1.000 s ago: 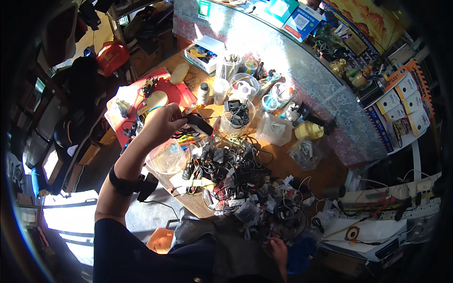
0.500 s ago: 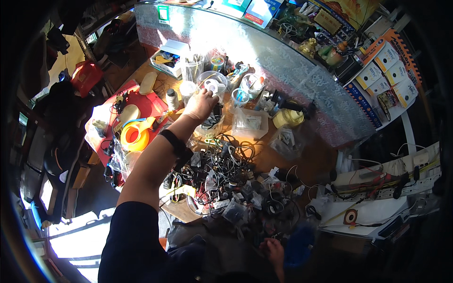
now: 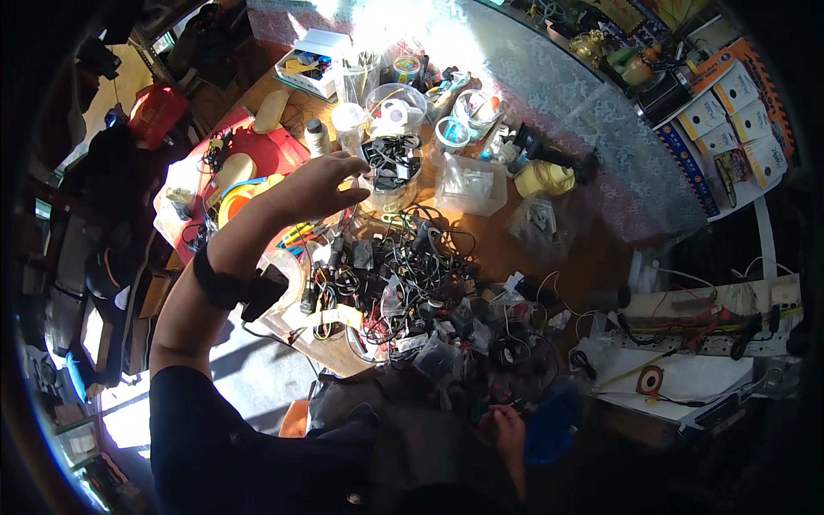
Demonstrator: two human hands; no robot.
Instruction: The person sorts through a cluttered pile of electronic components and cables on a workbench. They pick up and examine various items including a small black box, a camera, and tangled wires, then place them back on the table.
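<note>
My left hand [image 3: 324,187] hovers with fingers stretched and thumb apart, nothing visible in it. Its fingertips reach the left side of a clear round tub [image 3: 396,196] filled with black connectors [image 3: 393,160]. Behind that stands another clear tub with white rolls [image 3: 395,112] inside. Below and right of the left hand spreads a heap of tangled cables [image 3: 412,266]. Low in the view, at the near edge of the heap, my right hand [image 3: 505,427] has its fingers pinched together; whatever is between them is too dark and small to make out. A blue bundle [image 3: 552,429] lies beside it.
Small bagged parts [image 3: 438,356] lie nearest me. Behind are a rectangular clear box [image 3: 470,184], a white box [image 3: 313,64] and a thread spool [image 3: 317,137]. An orange tape roll [image 3: 236,204] lies left. Power strips [image 3: 712,300] stand right, beneath a glass partition [image 3: 549,112].
My left hand has drawn back toward me and left, away from the tub of white rolls, and its fingers have spread. My right hand stays low with fingers pinched. The view has shifted slightly.
</note>
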